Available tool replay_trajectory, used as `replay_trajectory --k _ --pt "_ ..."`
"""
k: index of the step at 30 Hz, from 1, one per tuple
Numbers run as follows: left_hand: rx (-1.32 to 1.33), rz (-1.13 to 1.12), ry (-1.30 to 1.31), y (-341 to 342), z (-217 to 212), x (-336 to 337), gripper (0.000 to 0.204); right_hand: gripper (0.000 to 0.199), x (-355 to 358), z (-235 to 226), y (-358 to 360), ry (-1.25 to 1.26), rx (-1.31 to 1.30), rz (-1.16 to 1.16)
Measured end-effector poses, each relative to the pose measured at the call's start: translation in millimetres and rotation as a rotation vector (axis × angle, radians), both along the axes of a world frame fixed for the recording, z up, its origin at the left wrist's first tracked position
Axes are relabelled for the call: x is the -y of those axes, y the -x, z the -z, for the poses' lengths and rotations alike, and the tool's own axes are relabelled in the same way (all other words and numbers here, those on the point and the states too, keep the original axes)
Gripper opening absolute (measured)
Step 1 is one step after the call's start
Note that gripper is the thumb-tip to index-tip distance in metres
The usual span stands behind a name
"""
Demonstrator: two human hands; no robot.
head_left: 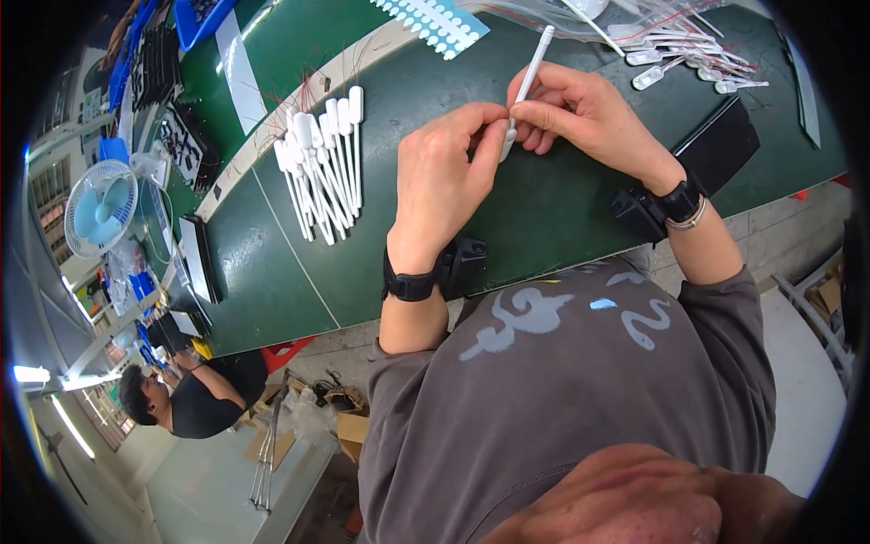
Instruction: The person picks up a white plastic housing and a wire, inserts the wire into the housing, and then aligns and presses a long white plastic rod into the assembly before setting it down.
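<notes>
A: Head view: which containers show?
B: A blue bin [193, 41] at upper left, dark pieces inside, and a clear bag [544, 13] along the counter [562, 213]'s far side. Whether any sticks lie in the bag, I can't tell.
A: And the hands?
B: The left hand [449, 163] and right hand [580, 111] nearly meet, fingers of both pinched on one white stick [535, 65], tilted, over the counter. They cover part of its lower end.
A: How many of each?
B: One stick held; more than ten in the left pile [324, 168], overlapping too much to count. The right pile [649, 78] is tangled too. One fan [101, 207], one co-worker [208, 399], two wrist straps.
A: Anything in the way?
B: A black case [720, 145] near the right wrist; a dotted sheet [435, 23] lies beyond the hands.
</notes>
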State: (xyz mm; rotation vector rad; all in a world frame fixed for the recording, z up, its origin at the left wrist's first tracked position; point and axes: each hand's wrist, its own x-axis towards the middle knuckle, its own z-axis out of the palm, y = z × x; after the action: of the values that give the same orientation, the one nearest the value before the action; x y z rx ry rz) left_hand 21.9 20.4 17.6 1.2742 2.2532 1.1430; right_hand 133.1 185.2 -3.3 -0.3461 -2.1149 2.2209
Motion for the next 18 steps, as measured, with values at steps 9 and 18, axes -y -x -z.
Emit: replay_trajectory --k 9,18 --pt "0.003 -0.042 -0.209 -10 3 -8 0.012 0.019 -1 2 -1 0.170 -0.089 0.117" --pt "-0.197 -0.132 -0.378 -12 6 -13 0.021 0.022 -4 2 -2 0.228 -0.320 0.155"
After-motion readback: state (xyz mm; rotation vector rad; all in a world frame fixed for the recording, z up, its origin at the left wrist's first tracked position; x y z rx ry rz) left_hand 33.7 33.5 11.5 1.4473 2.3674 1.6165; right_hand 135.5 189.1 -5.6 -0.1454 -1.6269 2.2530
